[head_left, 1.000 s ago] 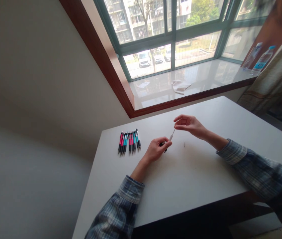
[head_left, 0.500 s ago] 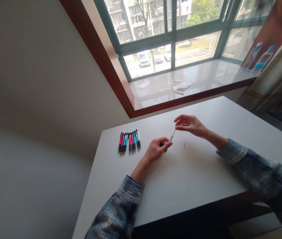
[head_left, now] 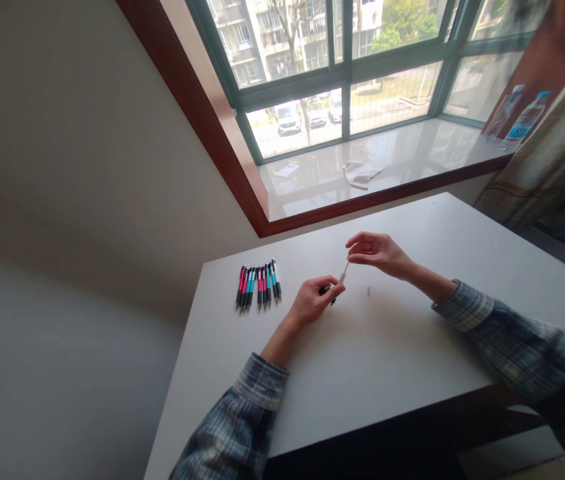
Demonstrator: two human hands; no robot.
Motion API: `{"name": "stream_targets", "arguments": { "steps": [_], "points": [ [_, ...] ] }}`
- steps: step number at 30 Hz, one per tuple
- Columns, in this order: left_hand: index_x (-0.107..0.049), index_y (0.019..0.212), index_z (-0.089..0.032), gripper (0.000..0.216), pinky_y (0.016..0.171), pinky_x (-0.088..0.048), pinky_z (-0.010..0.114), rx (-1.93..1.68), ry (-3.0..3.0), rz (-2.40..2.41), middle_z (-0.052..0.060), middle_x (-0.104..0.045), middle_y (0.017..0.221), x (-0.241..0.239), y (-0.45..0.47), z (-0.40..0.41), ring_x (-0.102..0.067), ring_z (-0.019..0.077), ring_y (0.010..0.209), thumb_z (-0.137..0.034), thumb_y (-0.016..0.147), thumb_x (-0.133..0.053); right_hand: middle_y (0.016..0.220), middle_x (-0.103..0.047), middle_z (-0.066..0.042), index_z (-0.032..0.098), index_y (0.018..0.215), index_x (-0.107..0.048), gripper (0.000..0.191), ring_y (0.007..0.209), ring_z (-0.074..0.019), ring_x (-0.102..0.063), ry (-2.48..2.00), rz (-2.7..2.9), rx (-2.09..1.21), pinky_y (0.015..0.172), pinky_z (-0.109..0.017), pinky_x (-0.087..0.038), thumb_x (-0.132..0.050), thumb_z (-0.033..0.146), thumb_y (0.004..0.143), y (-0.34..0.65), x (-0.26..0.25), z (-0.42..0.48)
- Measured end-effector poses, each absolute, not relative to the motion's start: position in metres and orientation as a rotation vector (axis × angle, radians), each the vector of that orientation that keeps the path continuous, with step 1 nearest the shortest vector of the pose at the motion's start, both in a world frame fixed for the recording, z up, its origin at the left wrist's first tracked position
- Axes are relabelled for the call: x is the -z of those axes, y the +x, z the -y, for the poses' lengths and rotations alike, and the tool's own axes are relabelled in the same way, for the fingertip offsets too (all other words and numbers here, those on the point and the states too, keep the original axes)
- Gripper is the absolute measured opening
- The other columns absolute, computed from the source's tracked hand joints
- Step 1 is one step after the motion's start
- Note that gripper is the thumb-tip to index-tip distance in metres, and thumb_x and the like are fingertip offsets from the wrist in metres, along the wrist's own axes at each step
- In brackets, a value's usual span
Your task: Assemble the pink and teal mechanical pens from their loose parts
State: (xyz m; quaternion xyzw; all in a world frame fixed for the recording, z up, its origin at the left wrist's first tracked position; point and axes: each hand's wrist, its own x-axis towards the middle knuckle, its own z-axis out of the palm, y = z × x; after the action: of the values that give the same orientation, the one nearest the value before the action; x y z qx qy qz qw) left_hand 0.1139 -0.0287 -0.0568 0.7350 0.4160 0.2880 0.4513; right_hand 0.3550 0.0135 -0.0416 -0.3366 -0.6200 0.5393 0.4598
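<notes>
My left hand (head_left: 310, 301) is closed around a pen barrel (head_left: 342, 277), its white part pointing up and away and a black end showing below the fingers. From the barrel's upper end rises a thin whitish rod, which looks like a pen refill (head_left: 347, 266). My right hand (head_left: 381, 255) pinches the top of that rod between thumb and fingertip, the other fingers loosely curled. A tiny greyish pen part (head_left: 368, 291) stands or lies on the table just right of my left hand; its kind is too small to tell.
Several red and blue click pens (head_left: 251, 288) with black grips lie side by side on the white table (head_left: 352, 380), left of my hands. Behind the table, the window sill (head_left: 312, 193) holds a cloth (head_left: 361, 175) and two plastic bottles (head_left: 525, 123).
My right hand has shifted very slightly left, and the thin rod stands a little more upright. My left hand keeps its grip on the barrel.
</notes>
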Motion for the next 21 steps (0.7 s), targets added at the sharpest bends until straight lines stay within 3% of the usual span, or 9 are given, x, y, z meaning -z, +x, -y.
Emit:
{"name": "stream_targets", "arguments": {
  "steps": [4, 10, 15, 21],
  "points": [
    [-0.076, 0.095, -0.015, 0.044, 0.062, -0.037, 0.024, -0.739, 1.798, -1.009, 0.001, -0.063, 0.071, 0.057, 0.113, 0.027, -0.049, 0.012, 0.065, -0.057, 0.093, -0.061, 0.099, -0.077, -0.009, 0.019, 0.115, -0.072, 0.052, 0.094, -0.0245, -0.073, -0.849, 1.623, -1.355, 0.088, -0.041, -0.057, -0.089, 0.044, 0.073, 0.363, 0.041, -0.019],
    [-0.077, 0.099, -0.015, 0.044, 0.072, -0.046, 0.025, -0.79, 1.723, -0.973, 0.006, -0.073, 0.087, 0.054, 0.112, 0.026, -0.059, 0.0152, 0.075, -0.056, 0.093, -0.063, 0.087, -0.076, -0.005, 0.02, 0.091, -0.082, 0.031, 0.079, -0.0193, -0.064, -0.95, 2.303, -1.214, 0.075, -0.034, -0.051, -0.081, 0.049, 0.079, 0.379, 0.033, -0.022],
    [-0.077, 0.096, -0.015, 0.041, 0.076, -0.047, 0.026, -0.81, 1.699, -0.957, 0.007, -0.075, 0.093, 0.052, 0.112, 0.025, -0.062, 0.0159, 0.079, -0.054, 0.092, -0.064, 0.099, -0.074, -0.006, 0.024, 0.094, -0.084, 0.034, 0.085, -0.0198, -0.061, -0.916, 2.543, -1.217, 0.075, -0.032, -0.047, -0.079, 0.054, 0.081, 0.385, 0.025, -0.02],
    [-0.076, 0.095, -0.015, 0.042, 0.076, -0.046, 0.026, -0.81, 1.691, -0.97, 0.008, -0.075, 0.093, 0.054, 0.112, 0.025, -0.062, 0.0164, 0.08, -0.055, 0.092, -0.064, 0.092, -0.072, -0.006, 0.022, 0.088, -0.085, 0.033, 0.081, -0.0201, -0.065, -1.021, 2.612, -1.179, 0.074, -0.03, -0.046, -0.078, 0.054, 0.08, 0.383, 0.023, -0.018]
  ]
}}
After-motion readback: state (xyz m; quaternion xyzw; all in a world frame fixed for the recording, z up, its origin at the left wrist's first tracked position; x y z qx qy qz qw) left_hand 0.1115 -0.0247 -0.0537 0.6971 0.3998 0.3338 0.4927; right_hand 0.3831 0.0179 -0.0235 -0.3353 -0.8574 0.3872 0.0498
